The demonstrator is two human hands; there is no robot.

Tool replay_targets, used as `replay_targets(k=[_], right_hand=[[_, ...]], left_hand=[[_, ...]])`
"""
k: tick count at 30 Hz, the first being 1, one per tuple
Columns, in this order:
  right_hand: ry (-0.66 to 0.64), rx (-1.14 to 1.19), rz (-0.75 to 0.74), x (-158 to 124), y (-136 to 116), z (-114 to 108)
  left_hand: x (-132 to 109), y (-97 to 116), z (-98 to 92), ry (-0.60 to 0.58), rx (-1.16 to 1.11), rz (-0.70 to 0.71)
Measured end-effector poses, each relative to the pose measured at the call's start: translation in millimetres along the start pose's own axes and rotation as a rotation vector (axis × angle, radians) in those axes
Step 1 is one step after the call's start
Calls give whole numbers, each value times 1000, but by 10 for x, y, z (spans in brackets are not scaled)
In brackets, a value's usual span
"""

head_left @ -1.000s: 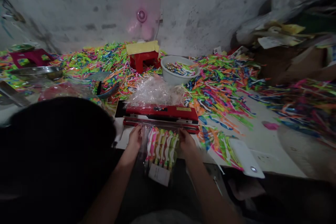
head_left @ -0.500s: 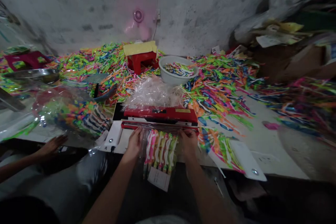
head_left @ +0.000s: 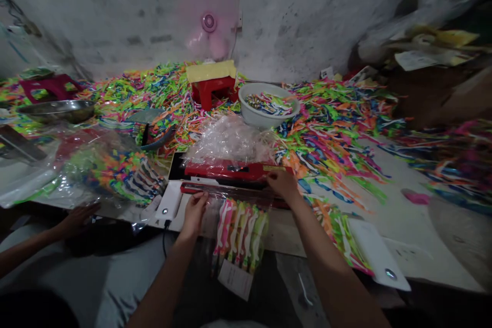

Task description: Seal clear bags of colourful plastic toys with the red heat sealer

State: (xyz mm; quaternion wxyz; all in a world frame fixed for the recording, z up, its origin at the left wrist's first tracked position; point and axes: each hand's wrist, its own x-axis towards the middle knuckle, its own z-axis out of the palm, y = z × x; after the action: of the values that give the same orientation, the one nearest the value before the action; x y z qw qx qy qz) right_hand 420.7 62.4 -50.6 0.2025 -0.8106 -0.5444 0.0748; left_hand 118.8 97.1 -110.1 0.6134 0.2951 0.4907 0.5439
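My left hand (head_left: 196,210) pinches the upper left edge of a clear plastic bag (head_left: 265,246). In the bag are several colourful twisted strips (head_left: 240,230), pink, yellow and white, with a white card (head_left: 236,279) at the lower end. The bag hangs over the table's front edge, its top at a red bar-shaped machine that looks like a heat sealer (head_left: 249,170). My right hand (head_left: 283,185) rests at the sealer's right part with fingers curled together; what lies between them is hidden. A heap of clear plastic (head_left: 230,138) covers part of the sealer's top.
Piles of colourful strips (head_left: 338,133) cover much of the table. Behind the sealer stand a grey bowl (head_left: 265,119) and a red stool (head_left: 215,87). White box-like devices (head_left: 169,202) lie on both sides. Another person's hand (head_left: 79,218) is at the left, near a filled bag (head_left: 103,169).
My right hand has left the bag's upper right edge and moved up and forward onto the red sealer. My left hand keeps its pinch on the bag. The view has shifted slightly.
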Motion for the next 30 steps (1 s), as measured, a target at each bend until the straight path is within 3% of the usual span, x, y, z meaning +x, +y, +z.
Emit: replay_targets(k=[4,7,9,12,15,17,21,24,26,30], right_hand=[[214,277,-80,-25,170,98],[259,433,-93,-106,217,124],[280,485,-131,-156,211,117],[209,567,-188,-215,199,106],[102,613,-215,-283,198,129],[113,540,-232,-347,169,156],[97,102,-306,-512,-34,169],[-38,-236,-341,-643,-247,135],[-114,-343,-357,-718,-351,118],[-199,-376,-391,-795,-405,153]], left_hand=[[214,275,-98,48,476,519],[394,610,87,-114,949,753],[500,797,298,-228,1260,748],[620,950,588,-400,1502,562],[672,992,709,-515,1484,473],[653,990,672,-539,1413,539],[486,900,408,-733,1111,775],[307,751,205,-876,1119,849],[204,636,128,-890,1207,881],[78,469,106,-804,1243,852]])
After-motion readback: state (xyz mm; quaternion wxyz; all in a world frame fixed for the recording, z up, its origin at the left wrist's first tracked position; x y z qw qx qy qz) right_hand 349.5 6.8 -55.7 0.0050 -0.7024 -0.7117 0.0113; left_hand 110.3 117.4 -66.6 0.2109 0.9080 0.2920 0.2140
